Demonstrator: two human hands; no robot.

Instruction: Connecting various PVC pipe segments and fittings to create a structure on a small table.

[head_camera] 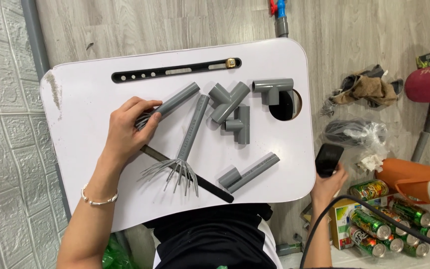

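My left hand (128, 127) grips the lower end of a grey plastic pipe (177, 99) that lies on a white lap table (90, 89); thin metal prongs stick out by my fingers. Next to it lies a second grey pipe with a fan of wire prongs (187, 137). A dark flat bar (210, 188) runs under them. Three grey pipe fittings lie further right: a Y-shaped one (227, 99), a small tee (239, 124) and a larger tee (273, 88). A short pipe with a coupling (249, 173) lies near the front. My right hand (328, 179) holds a black object (328, 158) off the table's right edge.
A black slotted strip (175, 70) runs along the table's far side, and a round hole (284, 105) sits at its right. On the floor to the right are several drink cans (389, 226), an orange jug (414, 182), rags (367, 89), a plastic bag (357, 132) and a black cable (374, 209).
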